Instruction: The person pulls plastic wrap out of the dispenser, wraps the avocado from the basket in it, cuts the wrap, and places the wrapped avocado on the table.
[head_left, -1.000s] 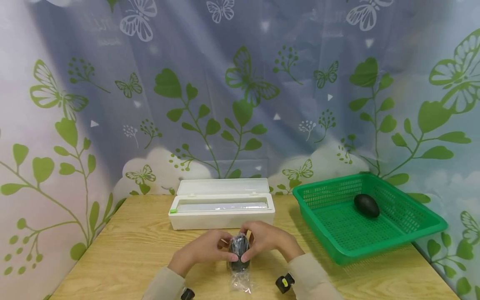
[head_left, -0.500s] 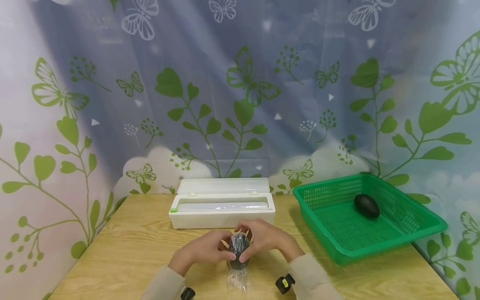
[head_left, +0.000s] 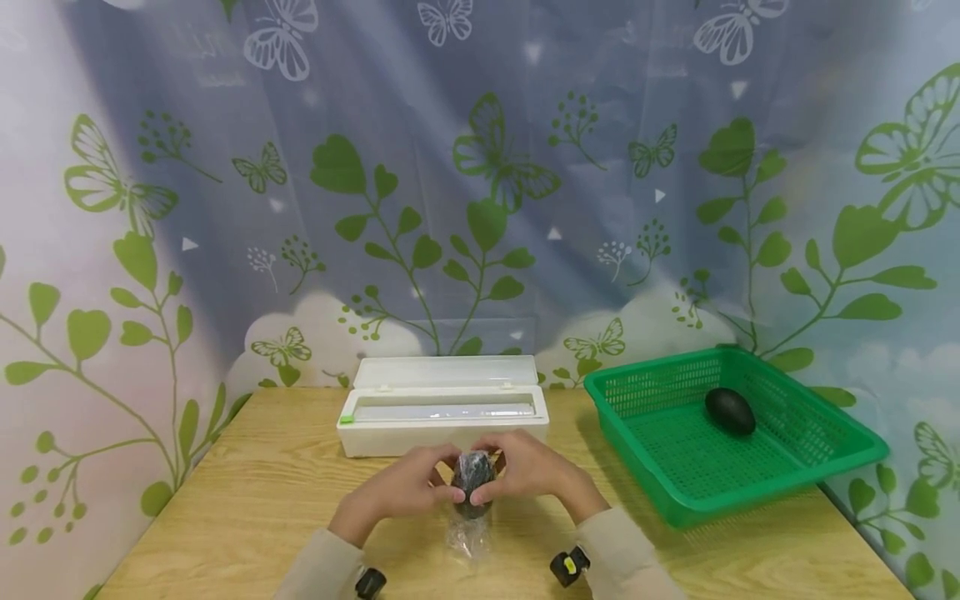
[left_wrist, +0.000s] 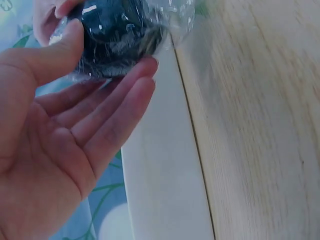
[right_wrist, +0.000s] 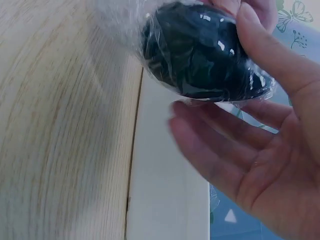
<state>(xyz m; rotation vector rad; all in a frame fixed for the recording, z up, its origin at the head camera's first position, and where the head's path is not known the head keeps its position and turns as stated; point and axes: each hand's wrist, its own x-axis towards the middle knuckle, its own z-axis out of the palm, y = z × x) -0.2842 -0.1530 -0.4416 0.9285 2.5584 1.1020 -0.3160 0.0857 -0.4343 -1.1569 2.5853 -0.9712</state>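
Both hands hold a dark avocado wrapped in clear cling film (head_left: 472,477) (left_wrist: 117,35) (right_wrist: 200,50) just above the wooden table (head_left: 247,500), near its front middle. My left hand (head_left: 408,487) (left_wrist: 75,125) cups it from the left, thumb on top and fingers underneath. From the right, my right hand (head_left: 532,471) (right_wrist: 250,135) grips it the same way. A loose tail of film (head_left: 467,537) hangs down to the table.
A white cling-film dispenser box (head_left: 444,408) with its lid up stands just behind the hands. At the right sits a green plastic basket (head_left: 825,454) holding a bare dark avocado (head_left: 730,411). A leaf-and-butterfly backdrop (head_left: 480,183) closes the back and sides.
The hands have shifted the wrapped avocado slightly away from me and turned it; the film tail below it has drawn in a little.
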